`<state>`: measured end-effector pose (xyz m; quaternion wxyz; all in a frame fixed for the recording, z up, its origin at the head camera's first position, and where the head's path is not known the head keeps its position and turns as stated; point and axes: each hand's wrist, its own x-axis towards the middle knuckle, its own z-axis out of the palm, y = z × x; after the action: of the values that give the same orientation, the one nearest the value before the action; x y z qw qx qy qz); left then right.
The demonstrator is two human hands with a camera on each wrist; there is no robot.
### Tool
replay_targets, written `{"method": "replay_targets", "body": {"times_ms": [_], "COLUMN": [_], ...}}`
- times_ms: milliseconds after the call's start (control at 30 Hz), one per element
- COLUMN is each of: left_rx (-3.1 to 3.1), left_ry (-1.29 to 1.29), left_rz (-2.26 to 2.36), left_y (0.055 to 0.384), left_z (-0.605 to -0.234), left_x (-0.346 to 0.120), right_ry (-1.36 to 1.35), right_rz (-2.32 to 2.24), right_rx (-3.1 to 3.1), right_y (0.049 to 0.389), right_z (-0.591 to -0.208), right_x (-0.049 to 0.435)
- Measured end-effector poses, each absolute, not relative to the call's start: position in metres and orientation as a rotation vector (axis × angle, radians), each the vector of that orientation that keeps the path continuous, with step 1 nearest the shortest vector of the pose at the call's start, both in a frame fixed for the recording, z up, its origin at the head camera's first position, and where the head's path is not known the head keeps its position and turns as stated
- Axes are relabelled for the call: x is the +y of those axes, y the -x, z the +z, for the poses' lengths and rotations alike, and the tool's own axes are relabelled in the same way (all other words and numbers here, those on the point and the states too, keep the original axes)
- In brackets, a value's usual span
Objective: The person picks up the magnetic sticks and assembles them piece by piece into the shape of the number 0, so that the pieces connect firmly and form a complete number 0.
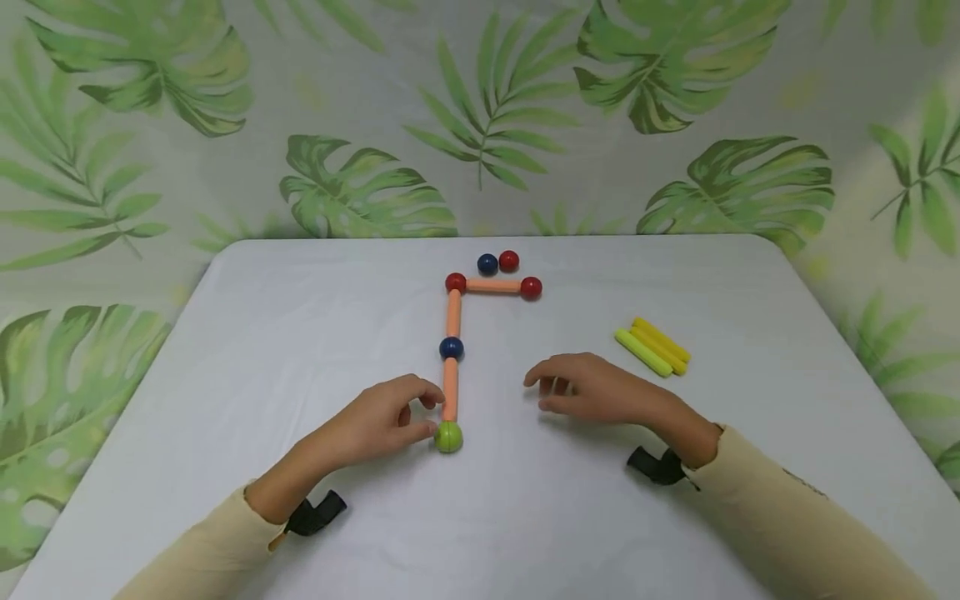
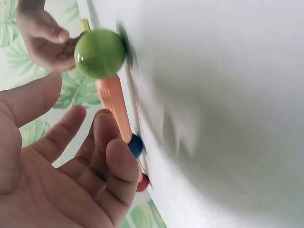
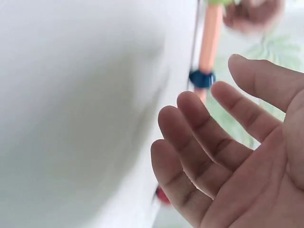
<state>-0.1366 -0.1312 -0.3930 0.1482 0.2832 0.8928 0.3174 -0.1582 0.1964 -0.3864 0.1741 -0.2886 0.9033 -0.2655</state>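
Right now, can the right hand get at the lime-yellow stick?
Likely yes: the right hand is empty, the lime-yellow stick lies just beyond it to the right, and nothing shows between them. The yellow sticks flank only its right side. The hand points left, so it would probably have to turn.

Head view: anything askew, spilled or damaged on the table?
Nothing stands out: the ball-and-stick chain bends once with no evident break, the loose blue ball and loose red ball sit beyond its far arm, and the yellow sticks lie together at right. No spill or damage shows.
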Motion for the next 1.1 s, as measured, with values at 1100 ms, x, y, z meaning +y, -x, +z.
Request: {"method": "replay_targets", "body": {"times_ms": [1100], "left_rx": [2.545], "left_ry": [-0.783], "left_rz": [0.874], "left_y": [0.131], "left_z": [-0.408], "left_x": [-0.112], "right_ry": [0.514], "right_rz": [-0.233], "right_rx": [3.095], "right_y": [0.169], "right_z": [-0.395], "right_x": [0.295]}}
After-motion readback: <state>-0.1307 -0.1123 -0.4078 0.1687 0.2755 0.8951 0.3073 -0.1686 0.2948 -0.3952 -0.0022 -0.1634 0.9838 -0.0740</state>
